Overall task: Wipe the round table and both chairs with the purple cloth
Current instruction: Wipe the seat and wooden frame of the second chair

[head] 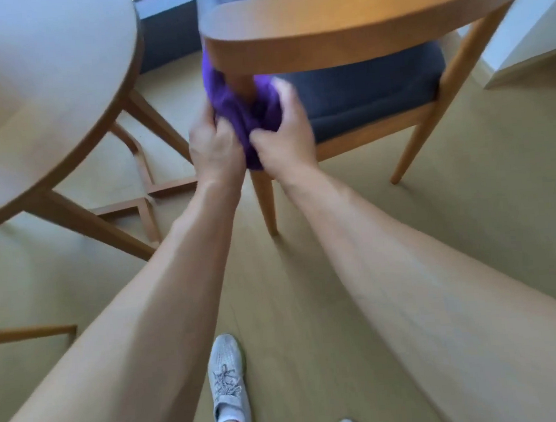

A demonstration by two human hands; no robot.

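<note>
Reaching forward and down, both bare forearms run from the lower corners toward the middle, wrists close together. The left hand (213,146) shows its back to the camera, fingers curled into the cloth (238,107). The right hand (285,127) sits just beside it, thumb pressed in at the lower edge of the cloth and fingers bent over its right side. Each grip is clenched on the cloth, so the purple bundle is grasped from both sides and bulges between the hands.

The cloth is wrapped around the upright post of the chair (339,32), just under the left end of the curved wooden backrest; a strip of the post shows through the folds above the grip. Below the hands the same post carries on as a chair leg down to the floor (405,234). To the right of the grip lies the dark seat cushion, framed by the wooden rails and the other legs. The hands are slightly blurred, so single fingertips cannot be told apart.

Left of the grip, well apart from it, is the round tabletop (37,80) on slanted wooden legs. Nearer the camera, below the arms, two grey shoes (228,378) stand on the floor.
</note>
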